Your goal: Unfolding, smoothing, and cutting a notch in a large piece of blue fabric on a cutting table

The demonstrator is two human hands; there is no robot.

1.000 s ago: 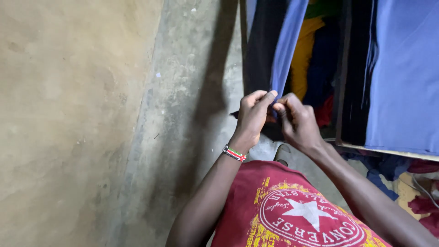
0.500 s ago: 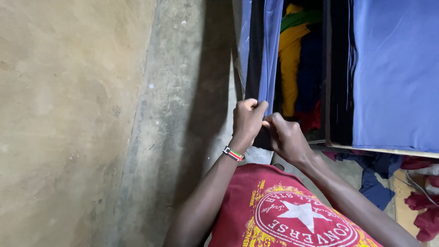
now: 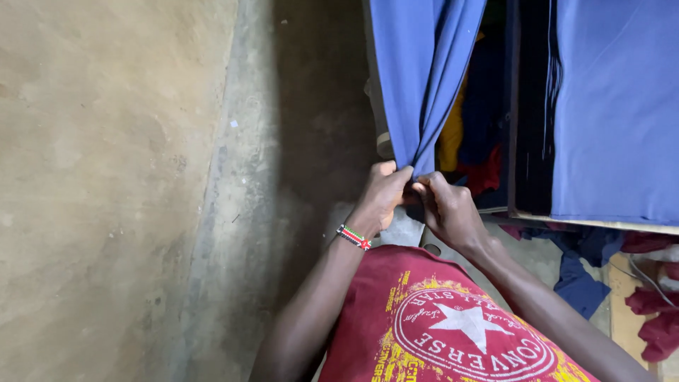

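Underfoot, a rough concrete floor (image 3: pixel 106 212) fills the whole nine o'clock half of the view, tan and blotchy, with a darker, smoother grey strip running from twelve down to six beside it. At twelve to three o'clock stands a cloth-fronted wardrobe (image 3: pixel 520 141), its wooden bottom edge showing pale at three o'clock.

Two blue curtains hang over it. One curtain (image 3: pixel 424 71) drops from twelve o'clock and narrows to a gathered corner at the centre; the second (image 3: pixel 615 106) covers the front at two o'clock, flat and wide. Between them a dark gap shows piled clothes (image 3: pixel 467 134): one yellow piece, one red, the rest dark blue.

Two hands meet at the centre. The left hand (image 3: pixel 382 198) is clenched on the gathered corner of the first curtain, fingers curled over the cloth. The right hand (image 3: pixel 449 209) pinches the same corner from the four o'clock side, touching the left. Whether anything lies between the fingers besides cloth cannot be told.

One beaded wristband (image 3: pixel 353 237), striped red, green, black and white, sits on the left wrist. One red shirt (image 3: pixel 438 325) with yellow and white print fills six o'clock. On the floor at four o'clock lie one blue garment (image 3: pixel 580 283) and dark red ones (image 3: pixel 654 318), count unclear.
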